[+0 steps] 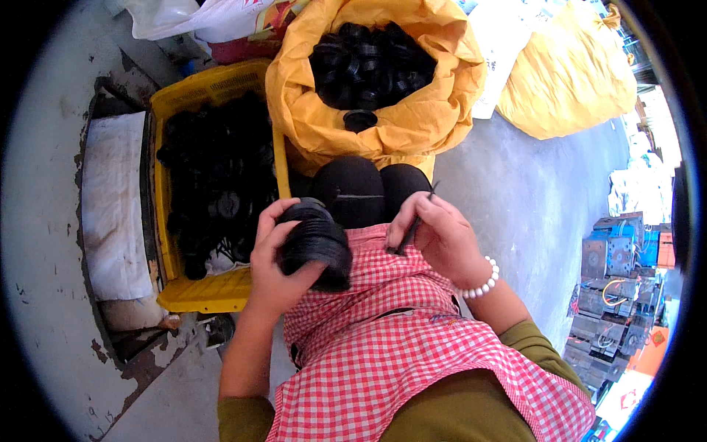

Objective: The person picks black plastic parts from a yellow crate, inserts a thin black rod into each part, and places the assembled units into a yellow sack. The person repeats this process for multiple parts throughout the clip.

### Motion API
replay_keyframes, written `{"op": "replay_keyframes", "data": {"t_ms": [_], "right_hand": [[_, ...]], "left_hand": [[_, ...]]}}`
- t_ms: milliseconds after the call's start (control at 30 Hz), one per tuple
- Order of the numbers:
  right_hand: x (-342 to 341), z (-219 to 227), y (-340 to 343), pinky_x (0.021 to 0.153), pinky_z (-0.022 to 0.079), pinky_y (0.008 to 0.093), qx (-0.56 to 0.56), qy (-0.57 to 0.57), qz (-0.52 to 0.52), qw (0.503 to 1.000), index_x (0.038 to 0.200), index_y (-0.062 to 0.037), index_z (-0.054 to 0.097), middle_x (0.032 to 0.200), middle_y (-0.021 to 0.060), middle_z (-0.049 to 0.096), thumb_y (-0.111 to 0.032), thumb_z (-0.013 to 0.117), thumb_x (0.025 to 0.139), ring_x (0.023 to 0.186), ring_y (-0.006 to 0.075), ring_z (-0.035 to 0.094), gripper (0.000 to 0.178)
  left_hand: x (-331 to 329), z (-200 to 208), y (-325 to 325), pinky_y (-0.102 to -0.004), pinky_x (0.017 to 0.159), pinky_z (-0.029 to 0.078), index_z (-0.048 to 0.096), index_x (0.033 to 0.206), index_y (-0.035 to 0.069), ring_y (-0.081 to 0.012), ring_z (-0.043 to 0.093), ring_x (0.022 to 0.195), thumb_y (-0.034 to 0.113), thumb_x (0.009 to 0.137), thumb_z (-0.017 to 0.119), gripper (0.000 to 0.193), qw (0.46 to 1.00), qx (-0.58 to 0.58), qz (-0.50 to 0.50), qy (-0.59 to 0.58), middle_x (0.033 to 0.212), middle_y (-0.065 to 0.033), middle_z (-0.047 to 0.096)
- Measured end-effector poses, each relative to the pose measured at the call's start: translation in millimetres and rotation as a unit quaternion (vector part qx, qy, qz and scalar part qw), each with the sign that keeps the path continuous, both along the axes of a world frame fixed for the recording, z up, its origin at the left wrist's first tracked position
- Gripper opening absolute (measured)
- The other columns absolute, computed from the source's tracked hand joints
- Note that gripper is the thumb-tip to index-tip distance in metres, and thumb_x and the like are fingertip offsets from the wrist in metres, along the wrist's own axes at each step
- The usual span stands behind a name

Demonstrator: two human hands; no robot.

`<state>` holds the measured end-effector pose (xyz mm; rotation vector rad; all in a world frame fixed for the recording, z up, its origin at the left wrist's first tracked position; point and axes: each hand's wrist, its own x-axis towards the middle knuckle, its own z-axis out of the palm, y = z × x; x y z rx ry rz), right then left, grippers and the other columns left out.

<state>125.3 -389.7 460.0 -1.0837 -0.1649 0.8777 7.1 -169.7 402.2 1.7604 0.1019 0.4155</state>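
My left hand (271, 259) is wrapped round a stack of black, round, ridged parts (318, 249), slightly blurred, above my lap. To its right, my right hand (446, 237) pinches a thin black strip (409, 237) between thumb and fingers. The strip is apart from the stack, and one thin end sticks up past the fingers. Just beyond my knees stands an open orange-yellow sack (294, 81) filled with similar black round parts (368, 62). One black disc (359, 121) rests on the near fold of its rim.
Left of my legs, a yellow plastic basket (206, 296) holds a heap of black parts (217, 177). Another yellow sack (571, 77) lies at the far right. Metal blocks (607, 254) are stacked along the right side. A white sack (177, 18) is at the far left.
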Motion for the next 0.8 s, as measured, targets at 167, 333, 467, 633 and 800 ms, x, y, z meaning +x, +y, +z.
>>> {"op": "replay_keyframes", "data": {"t_ms": [167,333,467,633,800], "right_hand": [[-1,-40,-14,0.079,0.046,0.0257,-0.239,-0.136,0.132,0.952,0.117,-0.0005,0.060,0.079,0.0027,0.061,-0.018,0.048,0.100,0.075,0.0115,0.057,0.028],[2,-20,5,0.081,0.049,0.0283,-0.077,-0.431,0.048,0.898,0.128,-0.0028,0.057,0.103,0.0066,0.062,-0.003,0.064,0.088,0.083,0.0159,0.062,0.041],[15,6,14,0.077,0.054,0.0322,-0.072,-0.595,0.124,0.791,0.116,-0.0036,0.062,0.110,0.0108,0.064,-0.004,0.067,0.085,0.087,0.0262,0.066,0.032],[8,-10,17,0.056,0.051,0.0309,-0.252,-0.499,0.101,0.823,0.093,-0.0036,0.059,0.071,0.0109,0.065,-0.028,0.062,0.092,0.060,0.0251,0.063,0.024],[11,-22,30,0.038,0.033,0.0202,-0.115,0.160,0.068,0.978,0.090,-0.0055,0.053,0.059,0.0000,0.053,-0.032,0.055,0.097,0.040,0.0063,0.039,0.028]], "left_hand": [[-6,-19,-16,-0.0421,0.105,0.041,0.049,0.131,0.006,-0.0287,0.051,0.122,0.040,0.091,0.052,0.053,0.826,-0.555,-0.076,0.061,0.131,-0.0180,0.051],[-13,-7,-45,-0.0413,0.104,0.041,0.051,0.127,0.001,-0.0255,0.052,0.119,0.038,0.091,0.058,0.052,0.652,-0.749,-0.117,0.019,0.126,-0.0128,0.055],[-18,-23,-40,-0.0453,0.100,0.043,0.053,0.123,0.000,-0.0242,0.054,0.113,0.037,0.091,0.059,0.049,0.649,-0.748,-0.095,0.104,0.125,-0.0133,0.055],[-8,19,-20,-0.0469,0.097,0.041,0.063,0.102,0.010,-0.0381,0.050,0.115,0.020,0.055,0.084,0.053,0.994,0.101,-0.044,-0.024,0.128,-0.0193,0.049],[-3,12,-21,-0.0504,0.094,0.040,0.066,0.093,0.009,-0.0414,0.048,0.113,0.030,0.055,0.085,0.048,0.948,0.310,-0.024,-0.069,0.125,-0.0199,0.048]]}}
